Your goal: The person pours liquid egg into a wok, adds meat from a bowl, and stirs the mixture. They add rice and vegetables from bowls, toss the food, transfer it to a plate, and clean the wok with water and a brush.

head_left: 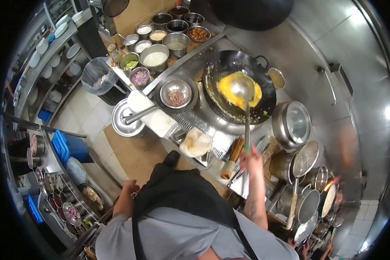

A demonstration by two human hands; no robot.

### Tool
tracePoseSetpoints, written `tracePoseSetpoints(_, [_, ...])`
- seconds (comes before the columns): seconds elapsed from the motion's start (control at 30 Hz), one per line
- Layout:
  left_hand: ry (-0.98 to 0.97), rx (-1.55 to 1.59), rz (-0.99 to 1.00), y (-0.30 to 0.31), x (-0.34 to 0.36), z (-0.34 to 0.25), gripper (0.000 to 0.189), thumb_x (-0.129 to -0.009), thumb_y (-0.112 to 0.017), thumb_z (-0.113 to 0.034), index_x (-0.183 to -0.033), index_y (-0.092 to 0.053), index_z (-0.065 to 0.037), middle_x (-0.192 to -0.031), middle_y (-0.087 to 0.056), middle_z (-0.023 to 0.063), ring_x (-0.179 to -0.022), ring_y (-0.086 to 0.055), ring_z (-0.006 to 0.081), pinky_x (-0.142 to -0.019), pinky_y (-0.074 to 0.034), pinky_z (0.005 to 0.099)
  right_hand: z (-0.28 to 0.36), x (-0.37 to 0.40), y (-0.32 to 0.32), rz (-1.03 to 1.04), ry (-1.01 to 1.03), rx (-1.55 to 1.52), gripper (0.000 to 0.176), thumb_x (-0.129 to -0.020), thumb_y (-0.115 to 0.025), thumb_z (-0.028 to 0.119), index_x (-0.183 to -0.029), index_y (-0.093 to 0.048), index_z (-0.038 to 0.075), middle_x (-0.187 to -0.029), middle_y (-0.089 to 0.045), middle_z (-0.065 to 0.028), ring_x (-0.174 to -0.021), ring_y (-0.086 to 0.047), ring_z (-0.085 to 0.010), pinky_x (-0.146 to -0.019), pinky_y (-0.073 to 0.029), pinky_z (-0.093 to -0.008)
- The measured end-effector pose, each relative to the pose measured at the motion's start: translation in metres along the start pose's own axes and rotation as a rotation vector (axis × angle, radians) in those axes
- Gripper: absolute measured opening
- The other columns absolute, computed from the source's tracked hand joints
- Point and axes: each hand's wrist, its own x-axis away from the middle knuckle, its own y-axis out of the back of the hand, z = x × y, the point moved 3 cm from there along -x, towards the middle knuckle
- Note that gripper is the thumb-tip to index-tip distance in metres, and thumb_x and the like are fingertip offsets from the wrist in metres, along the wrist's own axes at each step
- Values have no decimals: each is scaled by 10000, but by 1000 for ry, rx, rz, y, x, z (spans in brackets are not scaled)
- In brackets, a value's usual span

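Note:
My right hand is closed around the green-ended handle of a ladle. The ladle's round bowl rests on yellow beaten egg inside a black wok. Bits of food cling to the wok's wall. At my left side, near the apron, hangs my left hand; its fingers are too small and partly hidden to read. A bowl-shaped steel ladle or pan with chopped reddish meat sits on the burner left of the wok, its handle pointing toward me.
Steel pots of sauces and chopped vegetables line the counter at the back left. A folded cloth and a bamboo brush lie in front. Strainers and pots crowd the right, with a flame beyond and other people's hands at the lower right.

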Motion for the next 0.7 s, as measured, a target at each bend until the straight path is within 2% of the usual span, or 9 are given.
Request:
tracePoseSetpoints(0.03, [69, -31, -27, 17, -20, 25, 269, -904, -604, -238, -1029, -611, -1, -790, -653, 157, -622, -635, 246, -553, -532, 378, -8, -36, 17, 168, -91, -181, 492, -927, -559, 69, -1397, -417, 78, -653, -535, -23, -421, -445, -87, -340, -351, -246])
tracePoseSetpoints(0.13, [140, -341, 134, 67, -85, 58, 215, -886, -613, -208, -961, -646, -9, -768, -648, 162, -601, -635, 243, -519, -513, 403, -5, -76, -2, -19, 66, -212, 513, -915, -573, 66, -1402, -411, 79, -643, -518, -12, -414, -424, -91, -350, -352, -252])
tracePoseSetpoints(0.27, [-348, -271, -3, 23, 48, -72, 219, -871, -586, -186, -907, -606, 29, -736, -620, 165, -547, -603, 216, -510, -518, 352, -44, -48, -10, -210, 360, 188, 569, -881, -537, 11, -1427, -391, 77, -631, -498, -7, -405, -431, -92, -343, -349, -260])
tracePoseSetpoints(0.37, [-646, -734, 83, -14, 28, -143, 309, -854, -603, -211, -1033, -628, 41, -897, -666, 188, -698, -672, 247, -648, -557, 344, 8, 11, -11, -44, -25, -95, 455, -900, -538, 12, -1347, -474, 70, -610, -471, -5, -401, -425, -84, -320, -309, -251])
tracePoseSetpoints(0.43, [-994, -687, 79, -67, 98, -199, 342, -859, -625, -254, -1080, -634, 7, -1029, -682, 178, -944, -660, 319, -820, -521, 371, -8, -55, 4, 135, -55, -277, 395, -911, -544, 31, -1299, -492, 90, -623, -484, -17, -400, -415, -84, -324, -304, -262])
tracePoseSetpoints(0.5, [-1220, -705, 206, -115, 163, -242, 353, -869, -660, -288, -1092, -628, -17, -986, -686, 119, -827, -660, 193, -746, -525, 321, -7, -91, -6, 71, -16, -439, 386, -907, -539, 38, -1286, -495, 99, -629, -494, -24, -402, -424, -93, -332, -320, -274])
tracePoseSetpoints(0.6, [-1234, -751, 582, -156, 217, -265, 309, -847, -683, -239, -1053, -630, -15, -946, -687, 111, -847, -657, 198, -763, -522, 331, -24, -68, -43, -341, 203, 156, 536, -881, -537, 52, -1402, -419, 86, -657, -521, -34, -468, -488, -122, -392, -384, -283])
tracePoseSetpoints(0.63, [-1228, -835, 628, -160, 220, -264, 292, -837, -690, -221, -1032, -633, -12, -926, -687, 107, -835, -657, 201, -763, -520, 333, -51, -77, -27, -439, 749, 554, 579, -880, -541, 61, -1436, -381, 54, -672, -543, -41, -452, -484, -120, -388, -390, -290])
tracePoseSetpoints(0.7, [-1330, -1202, 520, -153, 179, -255, 181, -795, -643, -173, -896, -676, -26, -828, -681, 150, -763, -657, 284, -705, -519, 381, -36, -27, -37, -287, 379, 376, 579, -886, -552, 62, -1439, -381, 61, -664, -541, -26, -454, -496, -118, -391, -405, -288])
